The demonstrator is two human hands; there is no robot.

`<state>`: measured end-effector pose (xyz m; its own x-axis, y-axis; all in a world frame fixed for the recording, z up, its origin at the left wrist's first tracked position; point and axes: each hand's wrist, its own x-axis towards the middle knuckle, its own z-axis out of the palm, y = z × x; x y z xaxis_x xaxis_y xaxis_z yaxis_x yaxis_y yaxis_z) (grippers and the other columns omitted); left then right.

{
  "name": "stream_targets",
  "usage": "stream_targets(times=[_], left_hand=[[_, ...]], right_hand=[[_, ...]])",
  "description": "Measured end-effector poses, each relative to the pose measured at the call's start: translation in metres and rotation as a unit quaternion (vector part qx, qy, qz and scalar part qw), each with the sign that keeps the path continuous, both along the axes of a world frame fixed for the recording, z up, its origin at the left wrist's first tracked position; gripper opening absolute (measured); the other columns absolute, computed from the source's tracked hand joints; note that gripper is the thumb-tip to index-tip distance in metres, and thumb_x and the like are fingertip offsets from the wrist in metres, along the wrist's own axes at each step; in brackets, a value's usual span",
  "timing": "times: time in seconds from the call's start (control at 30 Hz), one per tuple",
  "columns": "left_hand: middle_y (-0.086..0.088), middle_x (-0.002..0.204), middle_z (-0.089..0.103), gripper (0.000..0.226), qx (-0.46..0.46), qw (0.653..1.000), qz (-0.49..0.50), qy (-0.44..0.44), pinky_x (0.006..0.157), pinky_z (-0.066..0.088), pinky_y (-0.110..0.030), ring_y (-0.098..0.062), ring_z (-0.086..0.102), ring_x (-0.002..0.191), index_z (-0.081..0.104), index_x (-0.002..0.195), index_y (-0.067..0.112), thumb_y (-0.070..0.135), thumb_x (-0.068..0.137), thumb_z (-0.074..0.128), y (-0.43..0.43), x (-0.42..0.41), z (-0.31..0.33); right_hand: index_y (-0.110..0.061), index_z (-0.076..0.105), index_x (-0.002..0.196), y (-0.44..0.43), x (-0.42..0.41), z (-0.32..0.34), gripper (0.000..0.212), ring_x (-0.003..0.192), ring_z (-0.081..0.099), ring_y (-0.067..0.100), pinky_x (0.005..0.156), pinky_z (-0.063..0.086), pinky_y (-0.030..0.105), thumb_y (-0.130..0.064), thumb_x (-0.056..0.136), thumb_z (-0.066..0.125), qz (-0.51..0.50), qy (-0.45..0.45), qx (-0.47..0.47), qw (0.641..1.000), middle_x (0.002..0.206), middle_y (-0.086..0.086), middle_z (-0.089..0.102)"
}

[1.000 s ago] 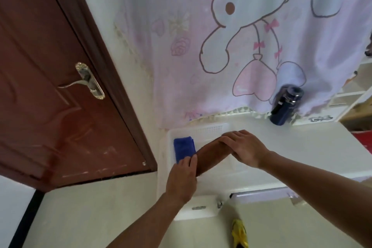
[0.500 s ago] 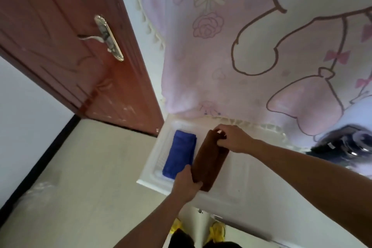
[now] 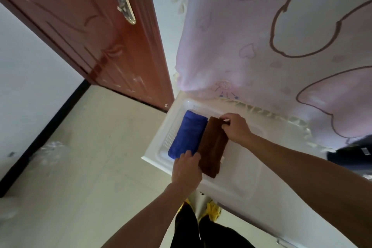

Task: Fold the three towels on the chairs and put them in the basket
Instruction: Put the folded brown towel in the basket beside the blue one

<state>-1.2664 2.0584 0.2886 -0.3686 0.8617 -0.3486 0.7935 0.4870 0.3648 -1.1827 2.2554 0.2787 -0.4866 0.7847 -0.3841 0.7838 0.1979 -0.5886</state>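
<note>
Now lower in basket (image 3: pixel 161 147), brown towel (image 3: pixel 213 147) beside blue towel (image 3: pixel 188 135), left hand (image 3: pixel 186 169), right hand (image 3: pixel 236 127) both gripping it

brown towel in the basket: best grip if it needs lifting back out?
Probably the two short ends, from above, one hand each. The brown towel lies as a long folded strip in the basket, tight against the blue towel, so that long side is blocked. The left hand and right hand already sit at those ends.
</note>
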Motion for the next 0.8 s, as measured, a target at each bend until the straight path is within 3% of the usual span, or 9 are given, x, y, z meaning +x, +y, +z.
stream_targets(times=[0.13, 0.23, 0.37, 0.47, 0.53, 0.63, 0.8], left_hand=[[-0.001, 0.117, 0.047, 0.030, -0.011, 0.990, -0.137, 0.026, 0.090, 0.036, -0.031, -0.019, 0.044, 0.103, 0.057, 0.121, 0.022, 0.018, 0.095, 0.044, 0.000, -0.008, 0.003], [-0.001, 0.122, 0.046, 0.030, -0.063, 0.977, -0.200, 0.033, 0.092, 0.035, -0.035, -0.020, 0.041, 0.106, 0.056, 0.122, 0.023, 0.027, 0.098, 0.039, 0.000, -0.014, 0.000], [-0.002, 0.124, 0.044, 0.035, -0.102, 0.965, -0.237, 0.044, 0.094, 0.034, -0.042, -0.024, 0.040, 0.109, 0.057, 0.121, 0.024, 0.035, 0.100, 0.031, 0.005, -0.023, -0.002], [-0.002, 0.125, 0.043, 0.041, -0.111, 0.960, -0.255, 0.039, 0.093, 0.033, -0.043, -0.024, 0.038, 0.109, 0.058, 0.121, 0.025, 0.040, 0.101, 0.025, 0.007, -0.025, -0.004], [-0.003, 0.128, 0.042, 0.043, -0.115, 0.957, -0.264, 0.037, 0.095, 0.032, -0.044, -0.025, 0.037, 0.111, 0.057, 0.123, 0.026, 0.042, 0.101, 0.023, 0.007, -0.027, -0.004], [-0.005, 0.131, 0.041, 0.042, -0.121, 0.949, -0.289, 0.040, 0.097, 0.032, -0.046, -0.026, 0.036, 0.114, 0.053, 0.127, 0.026, 0.042, 0.102, 0.023, 0.009, -0.028, -0.003], [-0.006, 0.134, 0.039, 0.044, -0.136, 0.945, -0.295, 0.035, 0.099, 0.031, -0.047, -0.027, 0.036, 0.116, 0.050, 0.133, 0.025, 0.041, 0.102, 0.022, 0.011, -0.028, -0.007]], right_hand=[[-0.015, 0.064, 0.116, -0.005, -0.005, -0.002, 0.029, 0.107, 0.061, 0.026, 0.092, 0.048, 0.033, -0.006, 0.090, 0.055, -0.035, -0.007, 0.022, 0.999, 0.119, 0.007, 0.065], [-0.018, 0.058, 0.121, -0.012, -0.008, -0.006, 0.026, 0.101, 0.062, 0.028, 0.085, 0.048, 0.034, -0.017, 0.097, 0.047, 0.054, -0.086, 0.104, 0.989, 0.114, 0.008, 0.067], [-0.021, 0.052, 0.124, -0.006, -0.004, 0.010, 0.030, 0.099, 0.062, 0.026, 0.073, 0.048, 0.034, -0.034, 0.097, 0.049, 0.198, -0.185, 0.235, 0.933, 0.114, 0.004, 0.063], [-0.019, 0.063, 0.111, -0.012, -0.001, 0.020, 0.026, 0.095, 0.059, 0.026, 0.063, 0.049, 0.033, -0.022, 0.086, 0.068, 0.247, -0.134, 0.350, 0.894, 0.105, 0.006, 0.060], [-0.018, 0.063, 0.113, -0.017, -0.002, 0.015, 0.030, 0.098, 0.056, 0.027, 0.066, 0.046, 0.033, -0.011, 0.084, 0.064, 0.284, -0.100, 0.291, 0.908, 0.107, 0.007, 0.056], [-0.023, 0.051, 0.131, -0.015, -0.007, 0.002, 0.043, 0.114, 0.047, 0.025, 0.086, 0.044, 0.035, -0.010, 0.089, 0.056, 0.287, -0.154, 0.134, 0.936, 0.124, 0.006, 0.047], [-0.024, 0.046, 0.129, -0.013, -0.013, -0.015, 0.047, 0.111, 0.048, 0.025, 0.088, 0.044, 0.035, -0.008, 0.086, 0.059, 0.266, -0.166, 0.128, 0.941, 0.125, 0.007, 0.046]])
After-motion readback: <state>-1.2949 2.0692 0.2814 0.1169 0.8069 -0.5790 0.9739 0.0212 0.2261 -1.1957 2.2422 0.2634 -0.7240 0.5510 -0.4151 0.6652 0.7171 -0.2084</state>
